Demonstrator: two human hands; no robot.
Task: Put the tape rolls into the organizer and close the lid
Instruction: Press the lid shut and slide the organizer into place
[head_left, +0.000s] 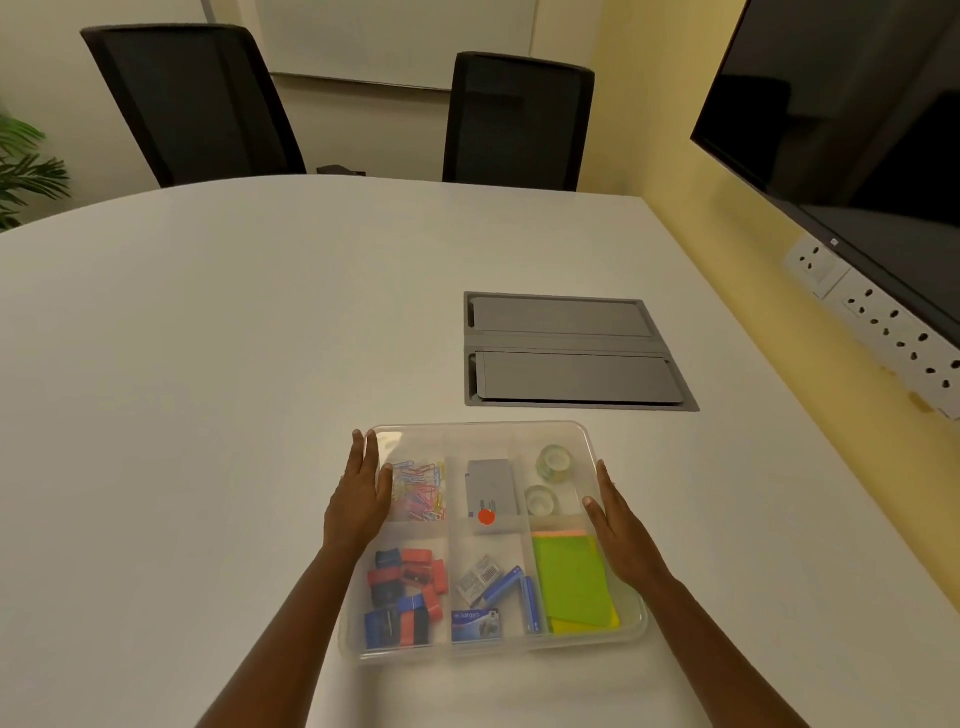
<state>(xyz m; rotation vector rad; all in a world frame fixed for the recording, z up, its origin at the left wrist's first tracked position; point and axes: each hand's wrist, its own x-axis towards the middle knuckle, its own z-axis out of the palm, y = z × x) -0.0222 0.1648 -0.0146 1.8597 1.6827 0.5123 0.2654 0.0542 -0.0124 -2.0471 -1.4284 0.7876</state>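
A clear plastic organizer (483, 431) lies on the white table in front of me, with its translucent lid resting over the compartments. Two clear tape rolls (555, 461) (541, 500) sit in the far right compartment under the lid. My left hand (361, 493) lies flat on the lid's left edge, fingers straight, thumb on top of the lid. My right hand (621, 530) rests flat along the right edge, thumb on the lid. Neither hand grips anything.
Other compartments hold coloured paper clips (421, 491), red and blue sharpeners (408, 592), staple boxes (493, 597), a grey box (491, 491) and green sticky notes (571, 582). A grey cable hatch (571, 353) is set into the table behind. Two black chairs stand at the far side.
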